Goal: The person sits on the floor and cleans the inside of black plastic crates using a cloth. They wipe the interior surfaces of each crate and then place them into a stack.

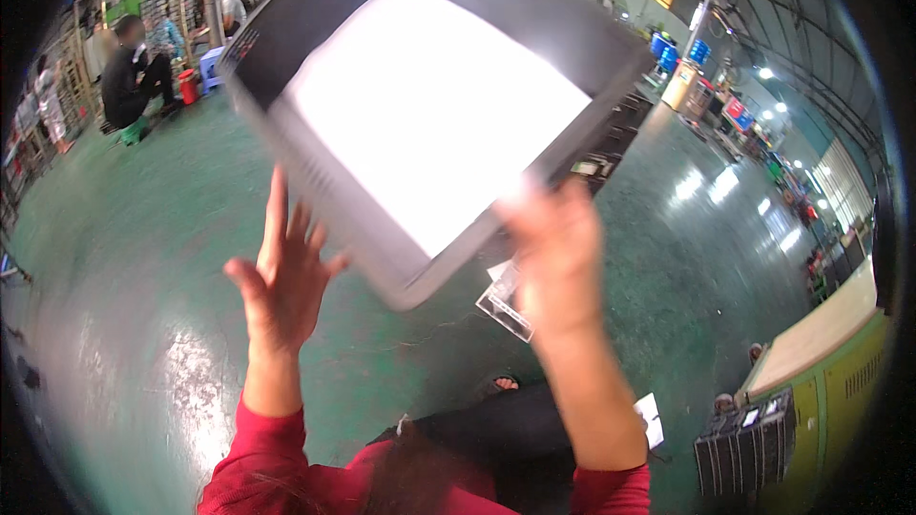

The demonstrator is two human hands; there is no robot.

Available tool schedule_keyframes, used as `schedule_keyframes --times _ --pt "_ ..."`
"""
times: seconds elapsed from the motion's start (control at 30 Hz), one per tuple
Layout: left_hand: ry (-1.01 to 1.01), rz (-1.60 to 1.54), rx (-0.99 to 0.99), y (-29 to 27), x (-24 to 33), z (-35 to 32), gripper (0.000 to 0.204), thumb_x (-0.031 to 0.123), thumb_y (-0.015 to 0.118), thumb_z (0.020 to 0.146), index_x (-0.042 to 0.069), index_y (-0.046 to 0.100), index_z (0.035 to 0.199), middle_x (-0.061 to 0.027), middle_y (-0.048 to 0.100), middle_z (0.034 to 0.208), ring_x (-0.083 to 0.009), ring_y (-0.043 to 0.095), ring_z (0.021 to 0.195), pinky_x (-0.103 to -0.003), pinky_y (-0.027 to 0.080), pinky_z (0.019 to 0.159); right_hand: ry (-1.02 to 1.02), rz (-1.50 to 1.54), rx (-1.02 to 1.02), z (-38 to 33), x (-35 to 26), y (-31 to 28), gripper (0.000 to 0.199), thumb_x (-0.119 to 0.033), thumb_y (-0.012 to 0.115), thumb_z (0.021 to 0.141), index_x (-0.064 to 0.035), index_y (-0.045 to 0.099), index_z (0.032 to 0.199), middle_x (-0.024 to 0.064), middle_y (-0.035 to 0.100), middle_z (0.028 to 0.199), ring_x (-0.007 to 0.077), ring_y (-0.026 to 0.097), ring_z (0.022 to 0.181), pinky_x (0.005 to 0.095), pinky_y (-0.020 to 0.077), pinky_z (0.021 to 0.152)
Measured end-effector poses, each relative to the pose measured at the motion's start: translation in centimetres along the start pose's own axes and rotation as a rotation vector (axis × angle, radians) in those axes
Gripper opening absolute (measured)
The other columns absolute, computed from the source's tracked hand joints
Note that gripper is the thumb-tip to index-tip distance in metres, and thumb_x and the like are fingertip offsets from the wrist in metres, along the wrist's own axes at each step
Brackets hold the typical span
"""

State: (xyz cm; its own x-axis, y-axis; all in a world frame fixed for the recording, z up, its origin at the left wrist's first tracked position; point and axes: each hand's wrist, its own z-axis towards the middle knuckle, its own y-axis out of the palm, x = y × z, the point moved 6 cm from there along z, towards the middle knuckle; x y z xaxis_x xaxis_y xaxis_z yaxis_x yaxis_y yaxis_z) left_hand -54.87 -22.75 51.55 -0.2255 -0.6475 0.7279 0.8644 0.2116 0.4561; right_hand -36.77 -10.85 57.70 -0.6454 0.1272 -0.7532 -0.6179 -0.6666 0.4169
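A shallow black plastic crate [367,229] is raised and tilted in front of me, blurred by motion. Its inside bottom shows a bright white surface [429,105], either a lining or a sheet; I cannot tell which. My right hand [558,248] grips the crate's near right side, its thumb over the rim. My left hand [291,296] is open with fingers spread, just off the crate's left side; the fingertips come close to the wall, and I cannot tell whether they touch it.
Behind the crate, more black crates [615,138] show at right. A clear frame-like piece [506,305] lies below it. Another black crate [744,443] stands by a yellow-green cabinet [840,391]. A person [134,76] sits at far left near a red container [188,86] and a blue stool [212,67].
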Motion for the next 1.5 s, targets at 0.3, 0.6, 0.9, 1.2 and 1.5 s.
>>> schedule_keyframes --times 0.3,0.6,0.9,1.2,1.5 --pt "-0.342 0.276 0.935 -23.3 -9.0 -16.2 0.083 -0.014 0.043 0.061 0.011 0.03 0.139 -0.0079 0.051 0.113 -0.0211 0.053 0.094 -0.029 0.047 0.076 0.564 -0.994 -0.553 -11.0 24.4 2.7 0.048 -0.036 0.071 0.077 0.0008 0.053 0.102 0.0204 0.056 0.103 0.0331 0.057 0.097 0.0415 0.046 0.084" --pt "-0.756 0.526 0.993 -40.5 -26.2 -25.2 0.091 -0.011 0.047 0.06 0.01 0.023 0.145 -0.0066 0.054 0.108 -0.0193 0.055 0.076 -0.028 0.046 0.056 0.544 -1.12 -0.036 -12.5 5.5 -19.2 0.024 -0.019 0.068 0.081 -0.0039 0.062 0.099 0.0095 0.062 0.096 0.0193 0.061 0.088 0.0307 0.0482 0.079" --pt "-0.851 0.782 0.798 -43.2 -35.3 -16.4 0.062 -0.001 0.055 0.071 -0.003 0.038 0.13 -0.0207 0.05 0.12 -0.0305 0.054 0.096 -0.045 0.046 0.086 0.515 -1.186 1.087 -33.6 -16.9 -32.0 0.015 -0.013 0.061 0.087 -0.0021 0.062 0.097 0.0026 0.064 0.083 0.009 0.058 0.077 0.0239 0.0452 0.069" --pt "0.444 1.708 -0.114 -18.1 -29.6 -9.1 0.05 0.02 0.049 0.088 -0.002 0.037 0.131 -0.0185 0.045 0.128 -0.0366 0.043 0.118 -0.049 0.033 0.101 1.003 -1.164 1.329 -51.6 -13.7 -41.3 0.019 -0.018 0.064 0.08 -0.0013 0.065 0.089 0.0063 0.066 0.076 0.0123 0.061 0.07 0.0281 0.0471 0.066" --pt "0.146 0.875 -1.026 18.8 -52.2 -8.1 0.052 0.001 0.048 0.081 -0.005 0.036 0.132 -0.0247 0.037 0.135 -0.0399 0.031 0.13 -0.046 0.023 0.108 1.423 -1.342 1.107 -55.0 -15.3 -66.0 0.021 -0.025 0.061 0.078 -0.0126 0.069 0.093 0.0113 0.068 0.094 0.0292 0.064 0.092 0.0402 0.0502 0.081"
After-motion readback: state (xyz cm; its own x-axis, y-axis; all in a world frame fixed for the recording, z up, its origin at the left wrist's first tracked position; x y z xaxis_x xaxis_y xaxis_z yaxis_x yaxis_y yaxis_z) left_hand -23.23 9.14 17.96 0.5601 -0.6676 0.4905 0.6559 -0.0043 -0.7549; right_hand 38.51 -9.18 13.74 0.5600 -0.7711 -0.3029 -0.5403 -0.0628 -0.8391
